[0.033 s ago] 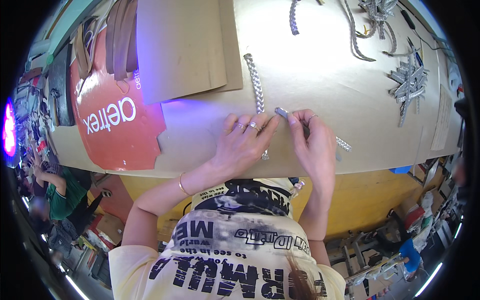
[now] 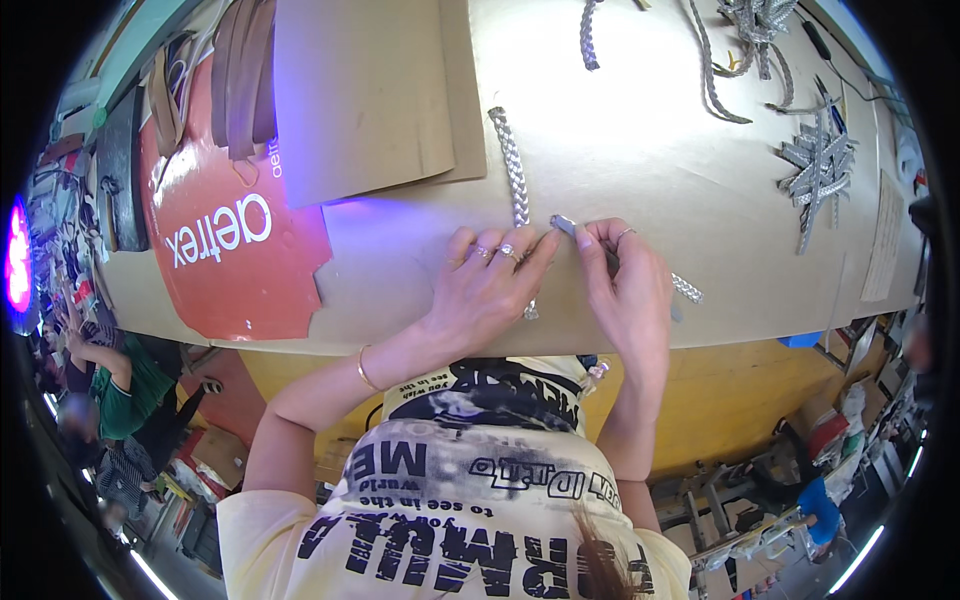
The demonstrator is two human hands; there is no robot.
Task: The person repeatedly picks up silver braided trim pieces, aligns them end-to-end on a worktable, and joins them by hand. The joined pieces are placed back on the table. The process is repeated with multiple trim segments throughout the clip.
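A flat silver braided strap (image 2: 511, 165) lies upright on the table. My left hand (image 2: 492, 275) rests across its lower part with fingers bent and pressed together. The strap's lower end shows below that hand. My right hand (image 2: 630, 275) pinches a narrow silver-grey strip (image 2: 564, 225) between thumb and fingers. The strip's tip points up and left, close to my left index fingertip. From the far side of my right hand sticks out a silver braided end (image 2: 687, 289); whether it belongs to the same strip is hidden.
Brown cardboard sheets (image 2: 370, 100) and a red printed sheet (image 2: 235, 235) lie at left, with brown straps (image 2: 243, 80) on top. Several silver strips (image 2: 818, 170) are piled at right; more braids (image 2: 755, 25) lie at the far right. A person in green (image 2: 145, 385) is at lower left.
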